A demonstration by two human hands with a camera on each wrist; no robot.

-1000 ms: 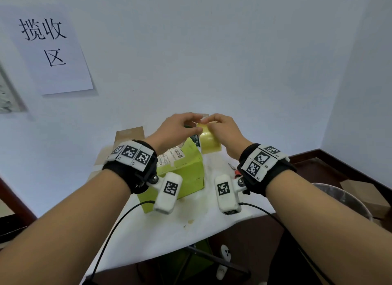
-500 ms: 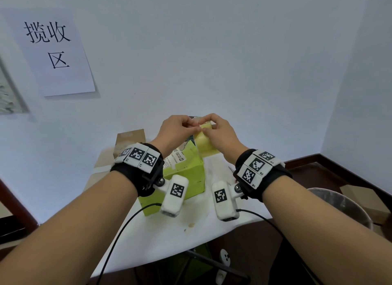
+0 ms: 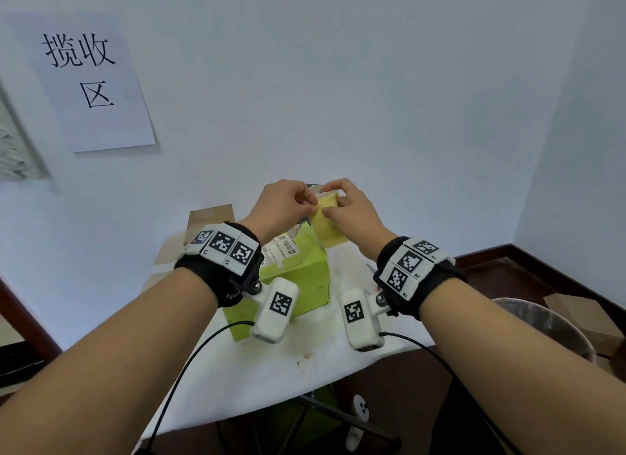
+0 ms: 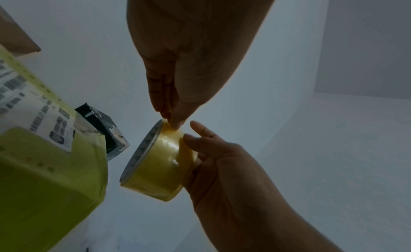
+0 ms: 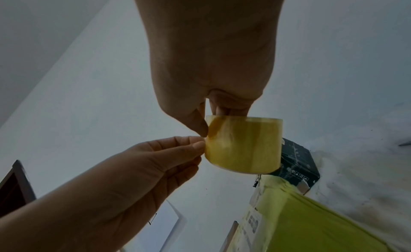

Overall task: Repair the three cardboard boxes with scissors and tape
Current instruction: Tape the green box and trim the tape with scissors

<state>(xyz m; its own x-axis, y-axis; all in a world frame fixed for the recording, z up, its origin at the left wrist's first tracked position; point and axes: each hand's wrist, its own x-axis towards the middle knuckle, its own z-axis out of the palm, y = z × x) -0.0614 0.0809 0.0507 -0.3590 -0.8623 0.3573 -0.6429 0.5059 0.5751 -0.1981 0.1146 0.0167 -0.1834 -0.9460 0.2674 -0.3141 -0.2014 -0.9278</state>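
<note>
While right hand (image 3: pixel 352 210) grips tape roll (image 3: pixel 327 224) | left hand (image 3: pixel 284 205) unchanged, pinching its edge

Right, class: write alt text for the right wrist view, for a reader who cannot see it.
A right hand holds a yellowish roll of tape from above while the left hand pinches at the roll's edge. Below and to the right sit a green box and a small dark box behind it.

1. Tape roll (image 3: pixel 327 224) held in the air between left hand (image 3: pixel 283 205) at 9 o'clock and right hand (image 3: pixel 354 210) at 3 o'clock.
2. Box (image 3: pixel 298 278) on table (image 3: pixel 264 380), below the roll at 7 o'clock.
3. Smaller box (image 4: pixel 104 131) behind it.
4. Bin (image 3: pixel 548 322) off the table at 3 o'clock.
</note>
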